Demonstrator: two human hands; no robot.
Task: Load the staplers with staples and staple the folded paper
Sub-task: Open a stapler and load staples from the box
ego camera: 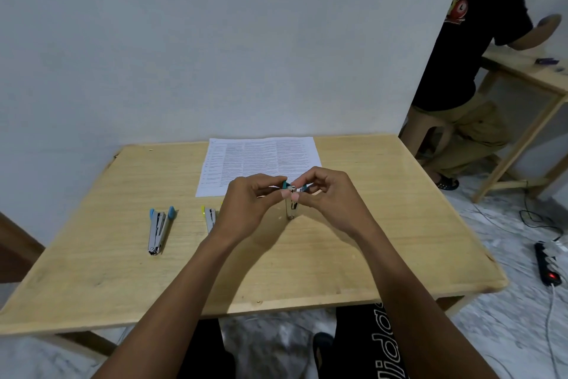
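Desk (338,255) of pale wood, seen from above by the person seated at its near edge. Over the middle, the left hand (249,205) and right hand (330,197) meet around a teal stapler (291,209). It is held upright, hinge end down, just above or touching the wood; I cannot tell which. Both hands have their fingers curled and pinch the teal top end from either side. This grip probably serves to open the stapler or feed staples into its channel, one hand steadying while the other works. Whether a staple strip sits between the fingertips is too small to tell.

A blue stapler (159,229) lies toward the left edge, splayed open with its arms apart, likely laid out for loading. A yellow stapler (210,218) lies between it and the left hand, partly hidden by that wrist. The paper (261,160), a printed sheet, lies flat at the far edge, just beyond the hands; no fold shows. It seems parked there until the stapling step.

Room to move lies right of the hands and along the near edge, where only wood shows. The far edge meets a wall. Beyond the right edge, another person (461,55) works at a second table (522,71), and a power strip (545,268) lies on the floor.
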